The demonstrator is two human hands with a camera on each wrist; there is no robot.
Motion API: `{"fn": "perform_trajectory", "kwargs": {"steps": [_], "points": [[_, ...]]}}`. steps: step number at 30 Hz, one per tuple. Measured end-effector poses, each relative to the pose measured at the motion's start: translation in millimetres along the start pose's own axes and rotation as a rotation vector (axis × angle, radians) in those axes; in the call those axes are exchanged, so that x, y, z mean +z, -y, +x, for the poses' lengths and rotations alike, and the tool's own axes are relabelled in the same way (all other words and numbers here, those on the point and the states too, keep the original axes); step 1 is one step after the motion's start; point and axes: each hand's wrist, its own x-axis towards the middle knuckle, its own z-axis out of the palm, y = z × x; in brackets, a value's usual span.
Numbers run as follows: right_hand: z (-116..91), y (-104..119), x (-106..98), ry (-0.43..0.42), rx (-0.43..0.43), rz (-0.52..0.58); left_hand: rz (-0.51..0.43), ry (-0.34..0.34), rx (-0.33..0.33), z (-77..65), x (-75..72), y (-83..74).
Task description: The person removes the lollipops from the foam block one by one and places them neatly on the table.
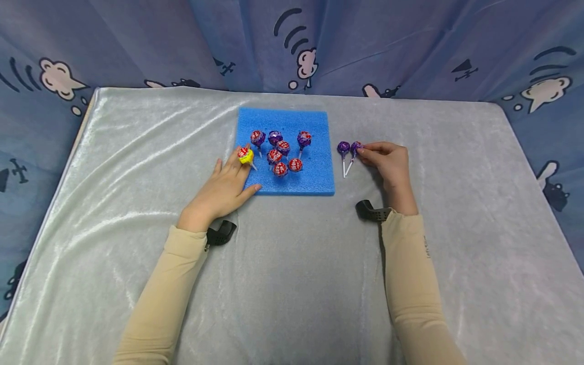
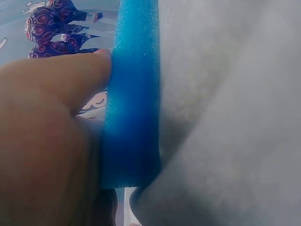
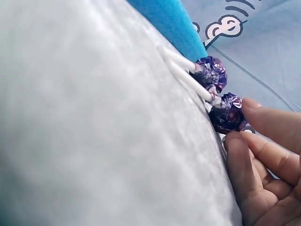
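A blue foam block (image 1: 285, 187) lies on the table with several lollipops (image 1: 283, 147) standing in it, wrapped in purple and red. One yellow-wrapped lollipop (image 1: 245, 155) stands near its left edge. My left hand (image 1: 219, 190) rests with extended fingers on the left side of the foam, the thumb at its front edge. To the right of the block, my right hand (image 1: 388, 161) pinches the head of a purple lollipop (image 3: 229, 114) between thumb and fingers. A second purple lollipop (image 1: 343, 147) lies beside it, and the two white sticks converge toward the front.
A pale velvety cloth (image 1: 292, 284) covers the table. Behind it hangs a blue curtain (image 1: 365, 45) with cartoon prints. Black wrist cameras (image 1: 371, 211) are strapped at both wrists.
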Motion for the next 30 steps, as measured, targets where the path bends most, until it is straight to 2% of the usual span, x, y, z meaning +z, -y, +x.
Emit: {"fn": "perform_trajectory", "kwargs": {"steps": [19, 24, 30], "points": [[-2, 7, -2, -0.065, 0.003, 0.068, -0.003, 0.018, 0.003, 2.0, -0.1, 0.7], [-5, 14, 1, -0.042, -0.021, 0.087, -0.007, 0.014, 0.003, 1.6, -0.9, -0.1], [-10, 20, 10, 0.025, -0.033, 0.082, -0.006, 0.02, -0.002, 0.7, -1.3, -0.1]]}}
